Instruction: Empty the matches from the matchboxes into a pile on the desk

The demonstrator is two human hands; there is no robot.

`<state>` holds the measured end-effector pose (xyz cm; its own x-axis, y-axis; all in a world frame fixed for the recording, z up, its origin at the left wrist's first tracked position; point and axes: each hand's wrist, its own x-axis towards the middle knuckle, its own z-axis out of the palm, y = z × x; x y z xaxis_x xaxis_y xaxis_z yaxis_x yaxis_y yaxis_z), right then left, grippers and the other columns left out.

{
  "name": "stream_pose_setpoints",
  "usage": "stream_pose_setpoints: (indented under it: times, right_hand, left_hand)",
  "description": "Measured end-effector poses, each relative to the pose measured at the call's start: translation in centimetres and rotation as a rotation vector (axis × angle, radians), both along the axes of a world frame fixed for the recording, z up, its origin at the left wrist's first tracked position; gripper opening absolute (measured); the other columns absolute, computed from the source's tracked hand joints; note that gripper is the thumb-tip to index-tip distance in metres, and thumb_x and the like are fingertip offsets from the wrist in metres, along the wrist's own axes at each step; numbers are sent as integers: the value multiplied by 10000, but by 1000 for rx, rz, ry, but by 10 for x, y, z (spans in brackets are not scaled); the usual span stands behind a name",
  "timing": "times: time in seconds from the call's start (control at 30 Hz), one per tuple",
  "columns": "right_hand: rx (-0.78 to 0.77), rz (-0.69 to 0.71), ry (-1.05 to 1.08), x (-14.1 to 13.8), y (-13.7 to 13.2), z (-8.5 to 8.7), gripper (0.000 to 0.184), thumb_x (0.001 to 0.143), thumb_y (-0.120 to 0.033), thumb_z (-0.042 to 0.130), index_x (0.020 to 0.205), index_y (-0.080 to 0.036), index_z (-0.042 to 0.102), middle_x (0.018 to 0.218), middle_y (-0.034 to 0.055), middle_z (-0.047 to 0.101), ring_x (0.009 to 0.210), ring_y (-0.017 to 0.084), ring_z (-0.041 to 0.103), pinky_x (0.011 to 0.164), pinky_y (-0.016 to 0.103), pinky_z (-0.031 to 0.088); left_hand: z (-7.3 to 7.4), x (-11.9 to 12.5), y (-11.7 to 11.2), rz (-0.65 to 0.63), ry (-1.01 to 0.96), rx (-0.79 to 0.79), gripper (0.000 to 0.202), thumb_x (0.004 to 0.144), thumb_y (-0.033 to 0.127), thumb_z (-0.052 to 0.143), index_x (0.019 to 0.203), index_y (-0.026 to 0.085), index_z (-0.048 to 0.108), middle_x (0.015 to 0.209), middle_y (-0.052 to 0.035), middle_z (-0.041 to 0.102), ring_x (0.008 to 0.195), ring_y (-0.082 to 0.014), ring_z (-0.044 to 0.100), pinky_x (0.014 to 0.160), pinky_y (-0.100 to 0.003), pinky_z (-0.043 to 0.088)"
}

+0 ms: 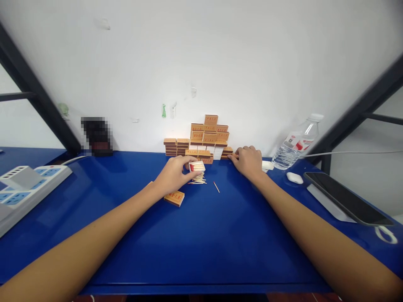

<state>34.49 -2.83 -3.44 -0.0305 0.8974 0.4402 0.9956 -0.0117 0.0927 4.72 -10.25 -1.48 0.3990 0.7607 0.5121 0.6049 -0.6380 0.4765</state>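
Between the thumb and fingers of my left hand [176, 174] is a white matchbox tray [197, 166] holding red-tipped matches. A small pile of loose matches [199, 179] lies just below it, and a single match [216, 187] rests to the right. Under my left wrist sits a closed matchbox [174, 198]. My right hand [249, 161] is closed at the right end of the stacked matchboxes [210, 136], its fingers round a matchbox [234, 155] of which only an orange edge shows. The stack rises in steps against the wall, with some white trays among the boxes.
On the blue table [195, 243], a water bottle [297, 142], a white earphone case [294, 178] and a phone [346, 197] stand or lie at right. A power strip [34, 188] is at left, and a blurred dark object [97, 136] stands by the wall.
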Motion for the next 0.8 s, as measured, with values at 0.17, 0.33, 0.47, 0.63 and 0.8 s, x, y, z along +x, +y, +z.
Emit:
stream_pose_setpoints:
  times: [0.17, 0.33, 0.47, 0.63, 0.8]
  right_hand:
    - [24, 60, -19, -2, -1, -2, 323, 1044, -386, 521, 1029, -131, 719, 1074, 182, 716, 1083, 330, 562, 809, 396, 351]
    - [43, 86, -37, -2, -1, -3, 291, 1034, -370, 547, 1054, -124, 700, 1084, 190, 711, 1080, 334, 553, 797, 394, 343]
    - [69, 66, -19, 0, 2, -9, 306, 1022, -401, 567, 1055, -124, 691, 1074, 188, 707, 1065, 333, 548, 788, 393, 339]
    - [79, 60, -4, -1, 7, -15, 290, 1015, -409, 570, 1025, -142, 685, 1079, 180, 703, 1076, 334, 539, 804, 392, 338]
    - [57, 58, -4, -1, 4, -11, 300, 1017, -425, 557, 1030, -146, 665, 1104, 180, 691, 1094, 333, 543, 829, 396, 343]
  left_hand:
    - [-1, 0, 0, 4, 4, 9, 358, 885, 379, 797, 1182, 191, 734, 911, -37, 764, 731, -162, 617, 697, -291, 470]
    - [0, -1, 0, 13, 17, 17, 347, 890, 373, 787, 1185, 199, 734, 885, -32, 753, 735, -167, 620, 703, -298, 471]
    - [-1, 0, 1, 20, 18, 9, 367, 883, 371, 794, 1196, 189, 732, 879, -33, 750, 731, -168, 617, 697, -299, 472]
    - [-3, 1, 0, 16, 24, 16, 355, 887, 390, 789, 1179, 194, 736, 904, -32, 756, 735, -167, 617, 706, -304, 474]
    - [-1, -2, 1, 25, 31, 5, 338, 890, 372, 784, 1173, 193, 736, 874, -23, 749, 738, -166, 617, 720, -307, 479]
